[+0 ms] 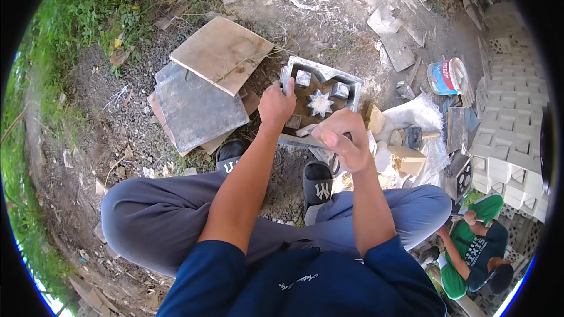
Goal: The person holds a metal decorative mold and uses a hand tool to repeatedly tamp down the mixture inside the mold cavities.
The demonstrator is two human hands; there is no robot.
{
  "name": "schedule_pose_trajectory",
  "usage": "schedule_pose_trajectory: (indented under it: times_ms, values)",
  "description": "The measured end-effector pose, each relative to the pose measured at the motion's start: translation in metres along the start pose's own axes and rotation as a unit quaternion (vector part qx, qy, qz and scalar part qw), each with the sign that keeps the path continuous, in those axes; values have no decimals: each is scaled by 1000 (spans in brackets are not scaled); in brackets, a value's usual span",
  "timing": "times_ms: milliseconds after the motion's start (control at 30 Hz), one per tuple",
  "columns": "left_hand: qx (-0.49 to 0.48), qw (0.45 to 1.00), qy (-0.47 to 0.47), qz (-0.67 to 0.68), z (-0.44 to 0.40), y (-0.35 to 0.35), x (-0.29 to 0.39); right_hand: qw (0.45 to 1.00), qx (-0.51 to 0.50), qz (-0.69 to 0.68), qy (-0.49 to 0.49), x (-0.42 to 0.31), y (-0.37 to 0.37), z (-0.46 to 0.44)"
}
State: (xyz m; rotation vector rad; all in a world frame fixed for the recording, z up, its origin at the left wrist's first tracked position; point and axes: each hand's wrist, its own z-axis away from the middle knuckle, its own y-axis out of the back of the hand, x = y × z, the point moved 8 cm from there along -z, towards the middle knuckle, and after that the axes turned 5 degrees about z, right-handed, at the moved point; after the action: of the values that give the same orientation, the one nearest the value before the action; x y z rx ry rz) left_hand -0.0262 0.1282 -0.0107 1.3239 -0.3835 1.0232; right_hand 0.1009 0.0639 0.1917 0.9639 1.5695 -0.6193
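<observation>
A square grey metal mould [325,70] lies on the ground in front of my feet. Inside it stand a star-shaped block [320,103] and several small square blocks, dusted with pale powder. My left hand [277,104] grips the mould's left wall, one finger pointing up along it. Over the near right corner, my right hand [343,138] is closed in a fist. A pale, narrow tip sticks out from it toward the mould's inside; the rest of what it holds is hidden by the fingers.
Left of the mould lie stacked flat slabs, a tan board [223,53] over a grey one [200,108]. To the right are a white sack [420,111] with broken chunks, a paint bucket [445,76] and stacked pale blocks [508,123]. Another person [476,252] sits at lower right.
</observation>
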Motion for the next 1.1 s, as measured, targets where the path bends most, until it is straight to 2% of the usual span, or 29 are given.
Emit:
schedule_pose_trajectory:
  times_ms: [100, 133, 167, 200, 267, 333, 400, 467, 633, 667, 733, 833, 867, 967, 1033, 1100]
  values:
    - [11, 1000, -7, -6, 6, 1, -4, 999, -18, -26, -23, -3, -5, 0]
    - [0, 1000, -2, -3, 5, 0, -4, 997, -41, 4, -61, 20, -5, 1]
    - [-12, 1000, 2, 1, 5, -1, -3, 997, -39, 9, -59, 31, -4, 8]
    - [-16, 1000, 10, -6, 4, -1, -1, 999, 22, 19, -34, 24, 0, 3]
    - [-5, 1000, 4, -9, -1, 1, 2, 1000, -16, 0, -5, 2, 2, -3]
    - [29, 999, -10, -7, 5, 2, -3, 999, -38, -15, -27, -2, 1, 2]
    - [9, 1000, 0, -2, 6, 0, -5, 997, -57, -16, -40, 1, 0, 5]
    - [-22, 1000, 14, 8, 3, -3, -3, 999, 15, -5, -43, 15, 9, 8]
    - [9, 1000, -12, -8, 8, 1, -5, 996, -31, -60, -62, 5, 2, 10]
    - [9, 1000, -10, -10, 6, 1, -3, 997, 12, -16, -79, 24, 4, 11]
    - [-26, 1000, 7, 13, 3, -2, -2, 998, 25, -15, -61, 19, 11, 8]
    - [7, 1000, 1, -16, 4, -1, -5, 997, -26, -59, -44, 4, 6, 3]
    - [30, 999, -20, -12, 4, 0, -5, 997, -24, -52, -50, 4, 3, 7]
    - [-2, 1000, -7, -7, 6, 1, 0, 997, 15, -17, -70, 27, 8, 14]
    - [-22, 1000, 9, 9, 1, -2, 0, 999, -6, 8, -34, 17, 8, 3]
    - [13, 1000, -7, -13, 5, 1, -2, 999, 26, -26, 3, 6, 8, 3]
